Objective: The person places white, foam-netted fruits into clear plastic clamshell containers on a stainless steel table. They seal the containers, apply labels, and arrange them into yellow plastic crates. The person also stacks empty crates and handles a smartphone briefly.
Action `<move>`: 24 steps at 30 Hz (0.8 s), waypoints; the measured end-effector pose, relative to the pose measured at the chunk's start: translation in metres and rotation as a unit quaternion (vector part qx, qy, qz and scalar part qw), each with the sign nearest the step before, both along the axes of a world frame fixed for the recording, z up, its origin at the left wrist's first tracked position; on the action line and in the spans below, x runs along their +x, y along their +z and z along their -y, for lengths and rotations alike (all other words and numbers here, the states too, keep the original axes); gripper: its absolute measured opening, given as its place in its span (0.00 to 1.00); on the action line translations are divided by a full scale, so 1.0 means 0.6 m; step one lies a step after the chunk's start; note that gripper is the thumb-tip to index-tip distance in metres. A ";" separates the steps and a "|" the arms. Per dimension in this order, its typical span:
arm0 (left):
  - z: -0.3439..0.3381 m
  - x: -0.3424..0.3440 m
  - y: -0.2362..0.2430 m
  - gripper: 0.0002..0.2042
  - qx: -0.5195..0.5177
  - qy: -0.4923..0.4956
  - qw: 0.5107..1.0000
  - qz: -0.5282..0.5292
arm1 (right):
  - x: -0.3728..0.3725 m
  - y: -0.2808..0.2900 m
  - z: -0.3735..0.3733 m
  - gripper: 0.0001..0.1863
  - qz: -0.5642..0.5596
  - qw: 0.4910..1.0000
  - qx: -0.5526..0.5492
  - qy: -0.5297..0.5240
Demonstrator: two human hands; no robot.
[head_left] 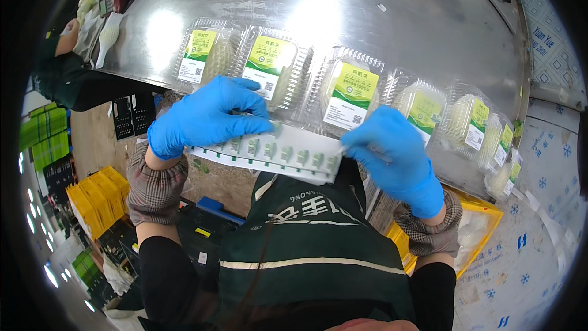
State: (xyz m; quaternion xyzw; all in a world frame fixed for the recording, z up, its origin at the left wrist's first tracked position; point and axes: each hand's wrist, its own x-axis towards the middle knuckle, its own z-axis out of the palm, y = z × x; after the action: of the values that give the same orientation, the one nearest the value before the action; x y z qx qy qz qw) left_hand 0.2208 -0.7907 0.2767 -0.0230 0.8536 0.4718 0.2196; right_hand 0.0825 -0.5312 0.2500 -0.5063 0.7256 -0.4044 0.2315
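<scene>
Both of my hands wear blue gloves and meet at a white sheet of small green-and-white stickers (269, 154), which hangs just off the table's near edge. My left hand (211, 113) has its thumb and fingers closed over the sheet's upper edge. At the sheet's right end my right hand (392, 150) pinches the corner, its fingertips slightly blurred. Beyond my hands stands a row of clear plastic clamshell boxes. One labelled box (348, 95) lies between my hands, another box (266, 64) just past my left hand. Pale produce shows inside, partly hidden by green-and-white labels.
A shiny metal table (257, 0) bears the boxes. At its left end lie a white foam net (109, 35) and a co-worker's hand (70, 34). Yellow crates (98, 199) stand at lower left; another yellow crate (481, 233) sits by my right arm.
</scene>
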 end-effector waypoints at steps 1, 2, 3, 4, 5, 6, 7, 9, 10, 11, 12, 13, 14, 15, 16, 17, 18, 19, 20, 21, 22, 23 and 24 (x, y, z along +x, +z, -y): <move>0.015 0.015 -0.009 0.11 -0.012 -0.004 0.999 -0.031 | 0.005 -0.001 0.005 0.07 0.135 0.983 0.020 -0.121; 0.027 0.027 -0.015 0.11 -0.024 -0.007 0.998 -0.063 | 0.011 -0.003 0.011 0.07 0.266 0.933 0.037 -0.239; 0.036 0.029 -0.008 0.11 -0.018 0.002 1.000 -0.014 | 0.014 -0.021 0.020 0.09 0.233 0.930 0.020 -0.283; 0.042 0.036 -0.003 0.11 -0.014 0.008 1.000 -0.007 | 0.012 -0.053 0.032 0.10 0.201 0.925 0.003 -0.322; 0.048 0.044 0.002 0.11 -0.013 0.016 1.000 0.003 | 0.012 -0.075 0.040 0.12 0.170 0.919 -0.013 -0.356; 0.054 0.053 0.001 0.11 -0.009 0.026 1.000 0.013 | 0.015 -0.087 0.040 0.13 0.096 0.930 0.010 -0.355; 0.060 0.059 0.001 0.10 -0.009 0.031 0.999 0.023 | 0.017 -0.096 0.038 0.15 0.022 0.936 0.034 -0.350; 0.074 0.076 -0.004 0.10 -0.007 0.032 0.999 0.013 | 0.014 -0.091 0.042 0.12 -0.156 0.917 0.065 -0.362; 0.083 0.085 -0.005 0.10 -0.009 0.034 0.999 0.009 | 0.018 -0.090 0.053 0.11 -0.087 0.927 0.021 -0.363; 0.093 0.092 -0.010 0.09 -0.011 0.016 1.000 0.000 | 0.028 -0.090 0.070 0.09 -0.019 0.932 -0.022 -0.362; 0.101 0.096 -0.009 0.09 -0.015 0.019 1.000 -0.013 | 0.039 -0.086 0.095 0.08 0.051 0.930 -0.068 -0.357; 0.108 0.099 -0.010 0.09 -0.019 0.020 0.999 -0.024 | 0.061 -0.070 0.132 0.07 0.170 0.919 -0.073 -0.348; 0.114 0.102 -0.010 0.09 -0.024 0.021 0.999 -0.036 | 0.075 -0.067 0.168 0.07 0.164 0.932 -0.041 -0.320; 0.112 0.104 -0.013 0.09 -0.027 0.032 0.999 -0.035 | 0.078 -0.085 0.189 0.08 0.091 0.948 -0.025 -0.304; 0.118 0.108 -0.011 0.10 -0.029 0.026 0.998 -0.048 | 0.081 -0.101 0.208 0.08 0.017 0.958 -0.009 -0.286; 0.124 0.111 -0.009 0.10 -0.031 0.020 0.997 -0.060 | 0.080 -0.101 0.213 0.07 -0.056 0.959 0.011 -0.277; 0.125 0.114 -0.017 0.10 -0.031 0.018 0.997 -0.074 | 0.073 -0.107 0.207 0.06 -0.131 0.955 0.033 -0.263; 0.131 0.122 -0.021 0.11 -0.033 0.022 0.997 -0.070 | 0.069 -0.110 0.207 0.06 -0.203 0.947 0.054 -0.243; 0.135 0.126 -0.028 0.10 -0.032 0.026 0.996 -0.079 | 0.064 -0.106 0.204 0.05 -0.179 0.952 0.067 -0.238; 0.139 0.129 -0.033 0.10 -0.034 0.032 0.995 -0.084 | 0.064 -0.093 0.202 0.05 -0.152 0.958 0.079 -0.231; 0.146 0.130 -0.030 0.10 -0.040 0.038 0.994 -0.090 | 0.069 -0.075 0.213 0.05 -0.125 0.963 0.087 -0.224; 0.146 0.128 -0.020 0.09 -0.040 0.051 0.997 -0.042 | 0.093 -0.053 0.227 0.08 -0.047 0.986 -0.003 -0.162; 0.146 0.123 -0.014 0.08 -0.040 0.060 0.997 0.005 | 0.116 -0.028 0.244 0.12 -0.018 0.996 -0.070 -0.049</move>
State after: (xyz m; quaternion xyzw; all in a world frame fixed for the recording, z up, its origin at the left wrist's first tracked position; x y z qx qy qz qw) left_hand 0.2947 -0.8783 0.2686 -0.0856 0.8678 0.4493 0.1943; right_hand 0.1520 -0.6777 0.2331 -0.4919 0.7239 -0.4557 0.1625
